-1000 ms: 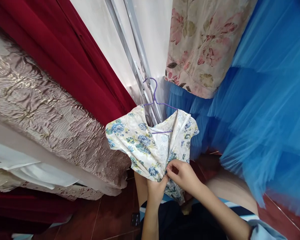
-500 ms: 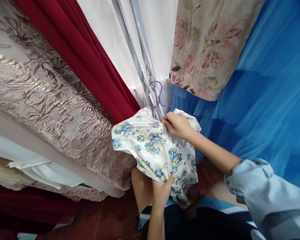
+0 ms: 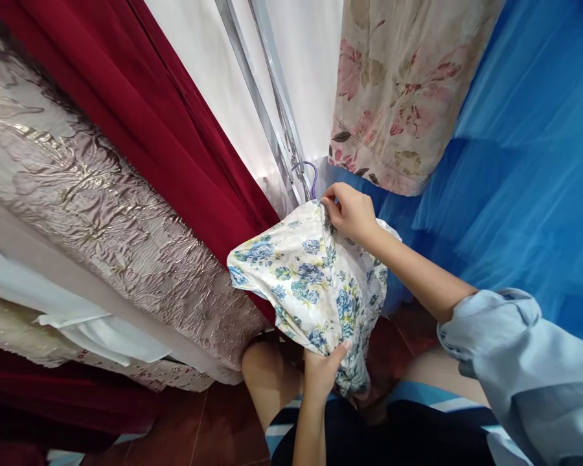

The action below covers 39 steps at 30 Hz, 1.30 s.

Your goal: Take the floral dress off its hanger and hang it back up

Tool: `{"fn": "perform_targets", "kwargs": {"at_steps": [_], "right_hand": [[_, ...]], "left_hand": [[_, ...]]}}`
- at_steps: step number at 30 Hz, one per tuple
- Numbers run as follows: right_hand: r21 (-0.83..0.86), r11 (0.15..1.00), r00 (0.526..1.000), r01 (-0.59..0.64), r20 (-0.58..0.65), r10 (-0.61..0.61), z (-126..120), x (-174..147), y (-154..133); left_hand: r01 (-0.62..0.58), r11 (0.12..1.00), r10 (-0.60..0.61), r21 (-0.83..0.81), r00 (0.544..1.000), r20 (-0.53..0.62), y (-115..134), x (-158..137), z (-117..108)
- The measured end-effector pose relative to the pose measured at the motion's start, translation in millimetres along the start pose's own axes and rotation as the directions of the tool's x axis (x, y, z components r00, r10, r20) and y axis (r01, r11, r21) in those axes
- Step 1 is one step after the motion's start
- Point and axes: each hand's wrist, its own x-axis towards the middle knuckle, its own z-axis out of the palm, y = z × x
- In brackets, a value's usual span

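A white blouse with blue flowers (image 3: 301, 265) hangs on a purple hanger (image 3: 315, 178), whose hook rests at a metal rack upright. My right hand (image 3: 352, 210) pinches the upper front edge of the blouse near the neckline and holds it up. Lower down, my left hand (image 3: 324, 372) grips the front edge, thumb on top and fingers hidden behind the cloth. Most of the hanger is covered by the blouse.
Metal rack bars (image 3: 262, 84) run down behind the blouse. To the left hang a dark red garment (image 3: 175, 123) and a metallic embossed one (image 3: 121, 213). A pink-flowered garment (image 3: 393, 110) and blue tulle (image 3: 525, 155) hang to the right. Red tiles (image 3: 218, 421) lie below.
My right hand has lifted the neckline edge upward, so it now covers the hanger's shoulders. My left hand has shifted slightly right, still on the lower edge.
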Motion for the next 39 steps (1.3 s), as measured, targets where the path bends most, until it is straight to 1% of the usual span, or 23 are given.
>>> {"fn": "perform_targets", "kwargs": {"at_steps": [4, 6, 7, 9, 10, 11, 12, 13, 14, 15, 16, 19, 21, 22, 24, 26, 28, 29, 31, 33, 35, 37, 39], "right_hand": [[0.065, 0.997, 0.999, -0.033, 0.012, 0.032, -7.5, -4.2, -4.6], [0.112, 0.992, 0.998, -0.058, 0.011, 0.057, -11.3, -11.1, -7.3], [0.135, 0.989, 0.998, -0.065, 0.006, 0.065, -12.9, -15.0, -8.4], [0.187, 0.980, 0.997, -0.073, -0.006, 0.076, -14.8, -22.5, -9.9], [0.218, 0.973, 0.996, -0.077, -0.016, 0.083, -15.0, -25.9, -10.2], [0.253, 0.964, 0.995, -0.081, -0.032, 0.092, -14.4, -29.0, -10.3], [0.291, 0.953, 0.993, -0.084, -0.054, 0.104, -13.3, -31.8, -10.2], [0.330, 0.940, 0.990, -0.085, -0.078, 0.117, -11.5, -34.3, -10.0], [0.367, 0.926, 0.986, -0.085, -0.103, 0.131, -9.4, -36.6, -9.7], [0.400, 0.913, 0.981, -0.083, -0.128, 0.145, -6.9, -38.6, -9.3], [0.430, 0.899, 0.977, -0.080, -0.146, 0.157, -4.5, -40.6, -9.0], [0.501, 0.863, 0.972, -0.064, -0.166, 0.169, 1.7, -45.5, -8.3], [0.533, 0.843, 0.970, -0.064, -0.167, 0.179, 4.3, -48.0, -9.0], [0.560, 0.825, 0.968, -0.080, -0.153, 0.198, 5.3, -49.1, -10.0], [0.672, 0.722, 0.959, -0.162, -0.065, 0.276, 7.3, -50.5, -13.6], [0.811, 0.501, 0.923, -0.303, 0.119, 0.366, 9.8, -50.9, -19.2], [0.865, 0.241, 0.858, -0.439, 0.325, 0.397, 13.3, -50.8, -25.1], [0.860, 0.144, 0.825, -0.489, 0.402, 0.397, 15.6, -51.1, -27.6], [0.832, 0.026, 0.769, -0.554, 0.500, 0.399, 20.8, -53.9, -30.3], [0.796, -0.032, 0.717, -0.604, 0.560, 0.416, 25.9, -61.4, -29.8], [0.750, -0.046, 0.667, -0.659, 0.611, 0.426, 29.0, -73.4, -26.7], [0.710, -0.014, 0.639, -0.704, 0.641, 0.425, 29.1, -87.7, -22.2], [0.687, 0.049, 0.640, -0.725, 0.645, 0.417, 27.7, -101.2, -17.5]], "left_hand": [[0.050, 0.999, -0.051, -0.012, 0.998, -0.032, -11.9, 5.9, -6.0], [0.056, 0.998, -0.055, 0.006, 0.990, -0.127, -14.4, 13.3, -18.2], [0.031, 0.999, -0.026, 0.022, 0.977, -0.212, -12.1, 18.5, -26.0], [-0.097, 0.991, 0.126, 0.092, 0.903, -0.411, 4.2, 31.3, -41.5], [-0.177, 0.973, 0.230, 0.150, 0.829, -0.510, 19.0, 38.9, -47.5], [-0.283, 0.932, 0.363, 0.229, 0.765, -0.533, 38.0, 47.3, -51.3], [-0.395, 0.864, 0.503, 0.313, 0.705, -0.499, 60.3, 56.4, -52.5], [-0.482, 0.787, 0.614, 0.385, 0.675, -0.409, 84.9, 66.5, -51.0], [-0.556, 0.694, 0.704, 0.458, 0.658, -0.268, 110.2, 77.4, -47.1], [-0.634, 0.590, 0.772, 0.500, 0.625, -0.119, 134.6, 89.1, -41.1], [-0.703, 0.491, 0.816, 0.514, 0.577, 0.010, 156.9, 101.5, -33.8], [-0.790, 0.306, 0.812, 0.532, 0.508, 0.287, 201.5, 139.2, -11.3], [-0.808, 0.247, 0.762, 0.534, 0.503, 0.408, 210.8, 159.8, -0.7], [-0.813, 0.242, 0.738, 0.529, 0.509, 0.444, 210.6, 167.2, 2.8], [-0.816, 0.283, 0.721, 0.504, 0.528, 0.450, 204.8, 174.5, 7.0], [-0.806, 0.350, 0.753, 0.476, 0.545, 0.369, 197.3, 172.8, 9.6], [-0.794, 0.395, 0.794, 0.462, 0.548, 0.263, 192.8, 166.5, 12.3], [-0.789, 0.407, 0.811, 0.460, 0.544, 0.216, 192.4, 163.6, 13.7], [-0.780, 0.428, 0.836, 0.456, 0.533, 0.128, 194.7, 161.6, 14.9], [-0.766, 0.461, 0.847, 0.448, 0.530, 0.035, 199.0, 166.4, 11.6], [-0.735, 0.511, 0.836, 0.444, 0.546, -0.057, 201.8, 177.0, 1.9], [-0.692, 0.567, 0.806, 0.448, 0.578, -0.127, 199.5, 190.1, -13.5], [-0.647, 0.613, 0.769, 0.453, 0.620, -0.156, 190.3, 202.4, -31.9]]}}
